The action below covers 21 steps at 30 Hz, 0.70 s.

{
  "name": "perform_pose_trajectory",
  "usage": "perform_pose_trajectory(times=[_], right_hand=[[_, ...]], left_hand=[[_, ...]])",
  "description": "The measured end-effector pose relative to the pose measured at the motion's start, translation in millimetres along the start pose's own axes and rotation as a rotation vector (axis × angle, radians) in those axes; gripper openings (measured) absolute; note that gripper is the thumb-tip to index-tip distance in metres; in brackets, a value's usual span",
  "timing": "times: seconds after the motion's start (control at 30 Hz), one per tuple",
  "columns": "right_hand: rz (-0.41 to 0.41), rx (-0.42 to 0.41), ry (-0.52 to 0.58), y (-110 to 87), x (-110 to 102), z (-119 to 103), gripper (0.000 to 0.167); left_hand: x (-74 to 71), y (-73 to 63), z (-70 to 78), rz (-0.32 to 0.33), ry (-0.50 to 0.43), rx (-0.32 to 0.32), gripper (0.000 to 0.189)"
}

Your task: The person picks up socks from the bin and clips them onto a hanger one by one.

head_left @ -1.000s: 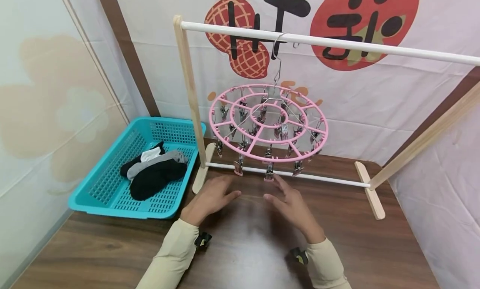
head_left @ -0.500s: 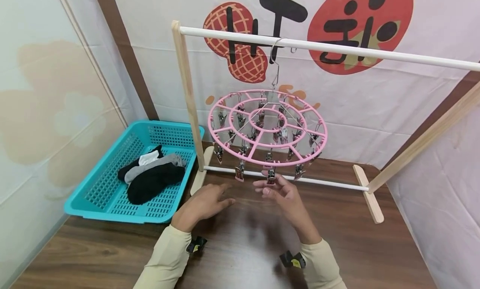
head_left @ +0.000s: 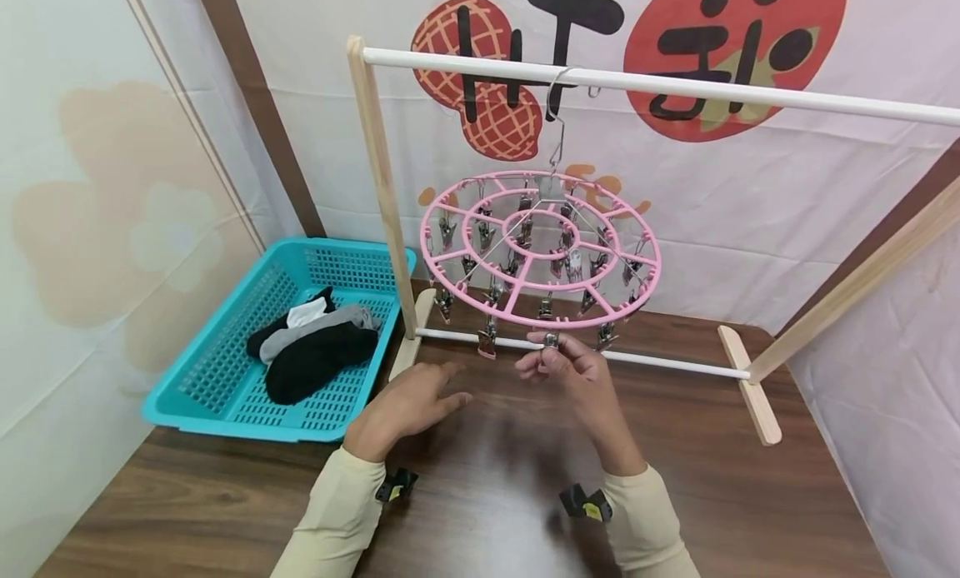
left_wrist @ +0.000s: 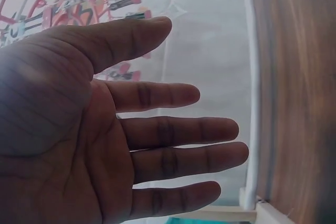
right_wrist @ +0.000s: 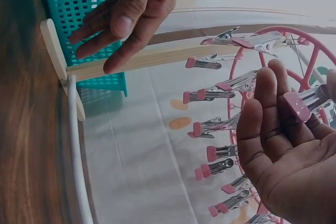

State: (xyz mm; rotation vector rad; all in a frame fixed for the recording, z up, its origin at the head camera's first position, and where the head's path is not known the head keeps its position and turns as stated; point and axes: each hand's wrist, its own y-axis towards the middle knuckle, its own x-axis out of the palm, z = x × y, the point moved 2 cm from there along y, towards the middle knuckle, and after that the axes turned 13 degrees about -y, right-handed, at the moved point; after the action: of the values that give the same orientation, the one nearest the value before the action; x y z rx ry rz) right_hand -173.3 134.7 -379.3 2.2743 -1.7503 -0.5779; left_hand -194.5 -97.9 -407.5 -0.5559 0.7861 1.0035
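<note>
A pink round clip hanger point(head_left: 558, 322) hangs by its wire hook from the white rail point(head_left: 675, 83), with metal clips dangling all round it. My right hand point(head_left: 588, 391) pinches one front clip point(head_left: 551, 341) between thumb and finger. The right wrist view shows that clip's pink tip point(right_wrist: 299, 107) in front of the fingers. Left of it, my left hand point(head_left: 405, 407) hovers over the table close to the rack's left foot, holding nothing; its fingers point(left_wrist: 181, 134) are spread and straight in the left wrist view.
A turquoise basket point(head_left: 225, 429) stands at the left, holding a black sock point(head_left: 318, 363), a grey one point(head_left: 300, 335) and a small white cloth item point(head_left: 306, 312). The rack's wooden post point(head_left: 382, 170) rises beside it. A printed cloth point(head_left: 727, 228) backs the table.
My right hand has gone from spread fingers below the hanger to pinching a front clip. The left hand has shifted slightly left and stays spread. Slight head movement shifts the view.
</note>
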Motion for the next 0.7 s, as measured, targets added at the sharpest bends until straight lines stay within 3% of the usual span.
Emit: perform_pose_trajectory(times=[0.23,0.47,0.7], right_hand=[[0.052,0.006,-0.038,3.0,0.7,-4.0,0.031],[0.098,-0.007,-0.074,3.8,4.1,-7.8,0.028],[0.164,0.049,-0.205,2.4,3.1,-7.9,0.027]], left_hand=[[-9.1,-6.7,8.3,-0.005,-0.004,-0.049,0.055],[-21.9,-18.8,20.5,-0.001,0.015,-0.039,0.054],[-41.1,-38.2,27.6,0.046,-0.033,-0.034,0.055]])
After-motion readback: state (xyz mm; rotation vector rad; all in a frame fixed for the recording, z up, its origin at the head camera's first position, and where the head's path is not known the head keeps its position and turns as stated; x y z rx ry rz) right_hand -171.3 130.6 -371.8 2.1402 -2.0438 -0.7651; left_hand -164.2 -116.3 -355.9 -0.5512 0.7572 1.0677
